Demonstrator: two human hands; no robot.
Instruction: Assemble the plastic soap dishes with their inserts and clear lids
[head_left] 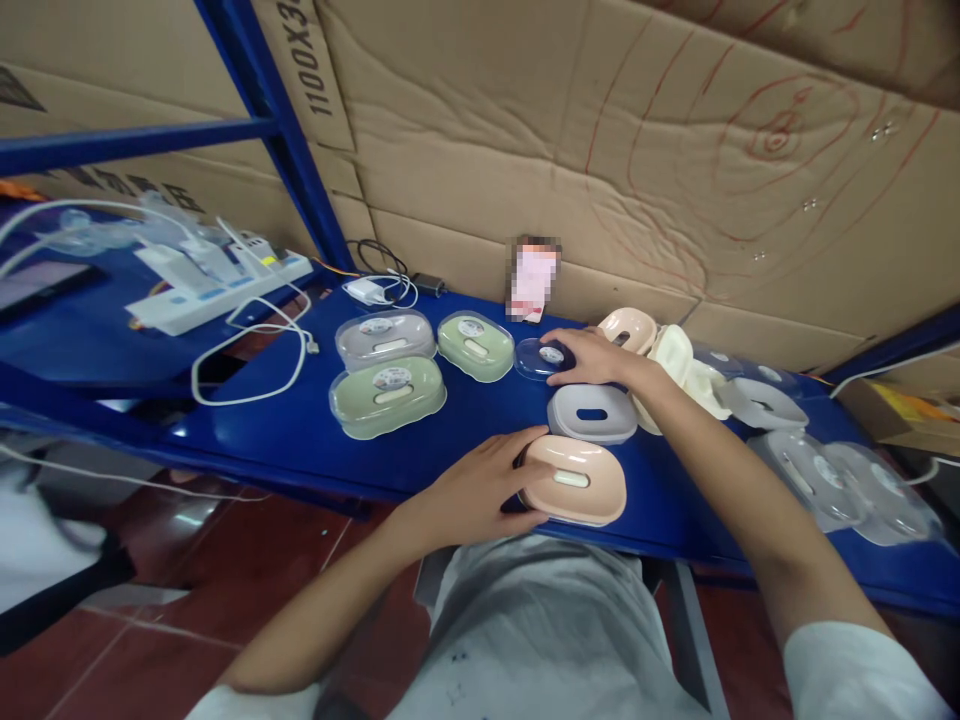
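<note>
- Head view: the left hand [480, 487] lies flat, fingers spread and lightly curled over the near left end of a peach soap dish [576, 481]; its grip is loose, touching rather than pinching. The dish is a smooth, rounded oval of matte plastic with a pale slot in its top, at the front edge of the blue counter [300, 430].
- The right hand [592, 357] reaches farther back, its grip half shut, fingertips resting on a clear lid [541, 358], a glossy see-through oval with a round sticker.
- Between the two hands sits a grey dish base [592, 413], oval, with a dark slot.
- To the left stand three closed boxes, each under a clear cover: a green box [388, 395] nearest, a grey box [385, 339] behind it, and a second green box [476, 346] beside that.
- To the right, cream and peach bases [660, 350] lie heaped, with loose clear lids [847, 475] beyond.
- Creased cardboard [637, 150] lines the back; a white power strip [225, 285] with cables lies far left.
</note>
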